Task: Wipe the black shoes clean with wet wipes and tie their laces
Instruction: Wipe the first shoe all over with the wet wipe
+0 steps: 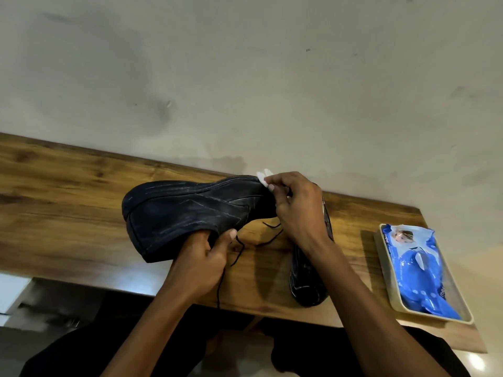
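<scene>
A black shoe is held above the wooden table, lying on its side with its sole towards the wall. My left hand grips it at the opening, fingers inside and thumb on the outside. My right hand pinches a small white wet wipe against the shoe's toe end. Loose black laces hang from the shoe down to the table. The second black shoe lies on the table under my right forearm, partly hidden by it.
A cream tray at the table's right end holds a blue pack of wet wipes. The wooden table stands against a pale wall. Below its front edge are my dark-clothed legs.
</scene>
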Tool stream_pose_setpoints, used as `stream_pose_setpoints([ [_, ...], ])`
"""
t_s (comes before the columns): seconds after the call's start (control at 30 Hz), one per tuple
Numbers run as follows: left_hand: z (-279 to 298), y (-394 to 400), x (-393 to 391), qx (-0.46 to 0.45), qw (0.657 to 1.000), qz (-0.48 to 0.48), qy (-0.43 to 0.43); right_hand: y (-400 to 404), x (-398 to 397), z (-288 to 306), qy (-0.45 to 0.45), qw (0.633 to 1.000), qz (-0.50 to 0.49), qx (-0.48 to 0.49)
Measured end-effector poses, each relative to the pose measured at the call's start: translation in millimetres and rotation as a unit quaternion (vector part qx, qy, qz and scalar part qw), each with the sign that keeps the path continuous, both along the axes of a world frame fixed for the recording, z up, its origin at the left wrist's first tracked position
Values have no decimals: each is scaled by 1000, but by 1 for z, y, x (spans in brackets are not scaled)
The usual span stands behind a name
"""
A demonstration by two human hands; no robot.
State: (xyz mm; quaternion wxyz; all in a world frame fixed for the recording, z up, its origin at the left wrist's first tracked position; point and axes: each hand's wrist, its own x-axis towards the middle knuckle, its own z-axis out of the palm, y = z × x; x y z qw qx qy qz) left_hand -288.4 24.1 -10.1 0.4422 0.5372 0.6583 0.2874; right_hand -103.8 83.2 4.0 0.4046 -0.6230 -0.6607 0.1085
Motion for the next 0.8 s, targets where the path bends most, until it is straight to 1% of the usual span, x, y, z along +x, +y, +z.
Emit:
stream_pose_setpoints([
  [0.07,-1,-1,2,8,1000,-17,10,-1,-13,5,-1,999,21,37],
  [0.13,-4,0,2,26,999,-30,17,-6,-30,11,-1,996,70,64],
  [0.23,-6,-1,3,50,998,-34,-1,-18,-54,18,-32,981,167,91],
  [0.3,-5,-2,5,54,998,-35,-8,-19,-55,19,-47,975,190,106],
  [0.37,-4,-2,7,73,997,-37,-2,-12,-44,16,-56,979,169,100],
  [0.43,-2,-1,9,94,995,-25,-2,-5,-26,9,-63,987,125,73],
  [0.53,0,0,9,89,996,-9,2,1,-1,1,-60,997,55,16],
  [0.63,1,-1,8,82,996,-37,10,0,10,1,-40,997,32,-57],
  [0.7,0,-1,9,68,996,-57,11,-2,5,3,-36,997,36,-53],
  [0.8,-3,-1,10,83,994,-68,18,-4,-15,12,-41,996,76,-8],
])
